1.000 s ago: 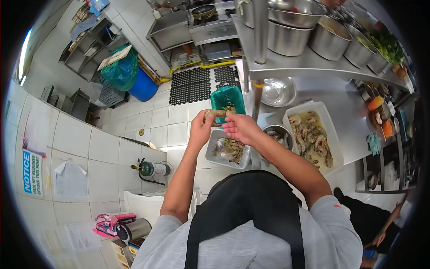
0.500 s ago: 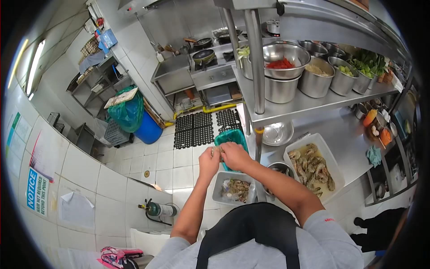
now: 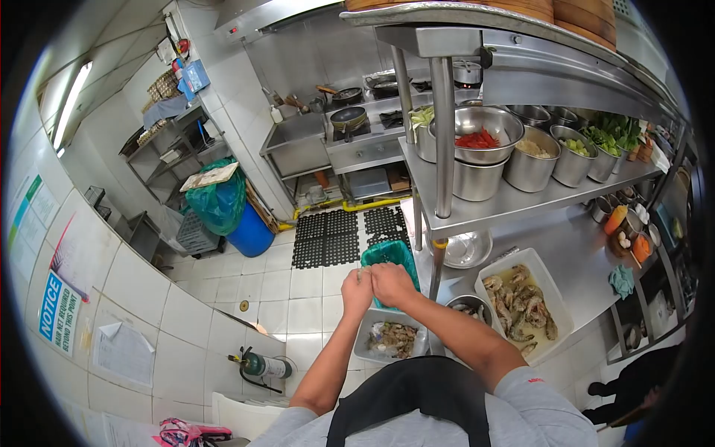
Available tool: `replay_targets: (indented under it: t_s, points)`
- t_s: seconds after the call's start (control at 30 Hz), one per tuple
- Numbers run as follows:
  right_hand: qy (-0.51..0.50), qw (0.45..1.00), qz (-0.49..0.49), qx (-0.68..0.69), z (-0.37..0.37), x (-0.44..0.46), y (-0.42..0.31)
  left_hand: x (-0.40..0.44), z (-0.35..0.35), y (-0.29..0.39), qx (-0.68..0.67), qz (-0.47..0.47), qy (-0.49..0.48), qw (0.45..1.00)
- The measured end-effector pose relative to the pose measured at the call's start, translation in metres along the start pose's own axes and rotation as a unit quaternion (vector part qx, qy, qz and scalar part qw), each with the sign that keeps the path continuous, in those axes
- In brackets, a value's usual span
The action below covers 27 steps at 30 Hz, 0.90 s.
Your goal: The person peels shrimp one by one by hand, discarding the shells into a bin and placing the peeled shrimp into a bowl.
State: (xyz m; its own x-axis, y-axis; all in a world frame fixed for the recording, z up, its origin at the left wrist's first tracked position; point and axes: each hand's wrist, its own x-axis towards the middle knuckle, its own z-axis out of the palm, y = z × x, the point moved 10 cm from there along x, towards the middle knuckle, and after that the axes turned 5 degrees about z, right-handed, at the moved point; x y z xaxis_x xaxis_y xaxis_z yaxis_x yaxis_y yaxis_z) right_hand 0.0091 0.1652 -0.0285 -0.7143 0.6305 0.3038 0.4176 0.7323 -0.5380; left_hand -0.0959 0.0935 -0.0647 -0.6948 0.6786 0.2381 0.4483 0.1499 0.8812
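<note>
My left hand (image 3: 357, 290) and my right hand (image 3: 391, 284) meet at the fingertips, both closed on a shrimp (image 3: 363, 273) that they mostly hide. Just behind them is a green-lined bin (image 3: 389, 255). Below the hands, a white tub (image 3: 363, 343) holds a heap of shrimps (image 3: 393, 339) and a clear plastic bag. To the right, on the steel counter, a larger white container (image 3: 564, 309) has several whole shrimps (image 3: 519, 302) in cloudy liquid. A steel bowl (image 3: 485, 308), partly covered by my right forearm, stands between them.
A steel post (image 3: 443, 149) carries a shelf (image 3: 439, 195) with pots and a bowl of red strips (image 3: 477, 140). Black mats (image 3: 325, 238) lie on the floor before the stove. A blue barrel (image 3: 251, 232) and a fire extinguisher (image 3: 264, 365) are left. Another person's dark clothing (image 3: 633, 384) shows lower right.
The whole view has shifted, with the surroundings now lower in the frame. My hands stay together on the shrimp, and less of it shows between the fingers.
</note>
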Motion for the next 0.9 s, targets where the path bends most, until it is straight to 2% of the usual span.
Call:
replay_targets:
  t_s: [0.2,0.3,0.33,0.37,0.43,0.5,0.57,0.6,0.7,0.8,0.9]
  points:
    - [0.0,1.0,-0.007,-0.016,0.004,-0.001,-0.005,0.002,-0.007,0.007,0.062,0.031,0.026,0.997]
    - [-0.037,0.998,-0.016,-0.048,0.019,-0.015,-0.003,0.02,-0.008,-0.043,0.048,0.018,0.025,0.998]
    - [-0.05,0.997,-0.007,-0.061,0.027,-0.019,0.003,0.012,-0.015,-0.021,0.027,-0.045,-0.009,0.999]
    - [-0.063,0.995,0.001,-0.072,0.034,-0.022,0.009,0.016,-0.014,-0.023,0.071,-0.031,-0.029,0.997]
    - [-0.157,0.979,0.05,-0.12,0.047,-0.033,0.028,0.021,-0.01,-0.038,0.16,0.0,-0.067,0.985]
    - [-0.239,0.957,0.074,-0.148,0.049,-0.043,0.039,0.02,0.001,-0.062,0.144,-0.01,-0.112,0.983]
    - [-0.125,0.987,0.073,-0.064,0.042,-0.037,0.041,0.017,0.016,-0.074,0.134,-0.031,-0.17,0.976]
    - [-0.068,0.995,0.072,-0.02,0.034,-0.035,0.038,0.01,0.02,-0.067,0.101,-0.076,-0.202,0.971]
    - [-0.081,0.991,0.069,0.075,0.038,-0.027,0.039,0.008,0.049,-0.072,-0.043,-0.092,-0.256,0.961]
    - [-0.052,0.993,0.044,0.098,0.032,-0.024,0.04,0.005,0.056,-0.06,-0.101,-0.094,-0.262,0.955]
    - [-0.074,0.994,0.026,0.076,0.031,-0.025,0.041,-0.01,0.058,-0.06,-0.161,-0.145,-0.25,0.944]
